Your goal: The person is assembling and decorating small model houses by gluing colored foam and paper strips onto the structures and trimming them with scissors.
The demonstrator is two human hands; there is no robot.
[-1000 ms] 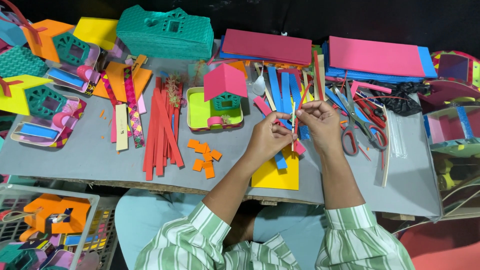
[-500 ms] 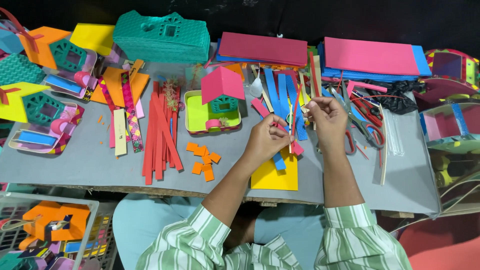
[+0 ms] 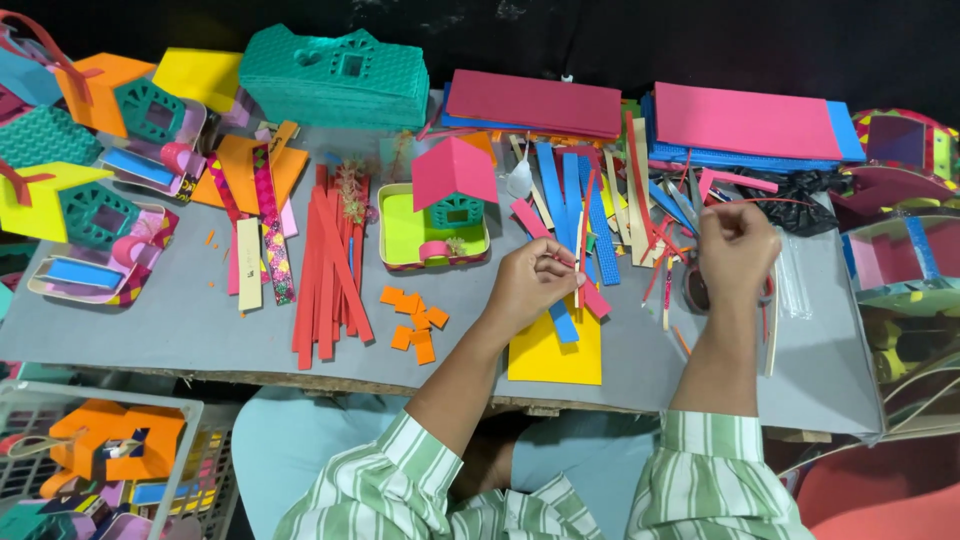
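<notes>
Left of the grip: small model house (image 3: 452, 195) in a green tray (image 3: 400, 235), red strips (image 3: 330, 265), orange squares (image 3: 413, 322). Behind: pink sheets (image 3: 535, 102).

- Bare grey surface (image 3: 150, 330) lies open along the near edge, left of the red strips (image 3: 330, 265).
- Orange squares (image 3: 415, 322) and yellow sheet (image 3: 555, 355) occupy the centre.
- Loose strips (image 3: 585, 215) crowd the space between both hands.
- Foam stacks (image 3: 535, 103) block the far edge.

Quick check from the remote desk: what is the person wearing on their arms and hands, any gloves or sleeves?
Both hands are bare, with no gloves: the left hand and the right hand. No rings, watch or bands show. The forearms are uncovered up to the elbows, where rolled-up sleeves of a shirt with white and light green stripes begin. The same striped cloth shows on both arms.
</notes>
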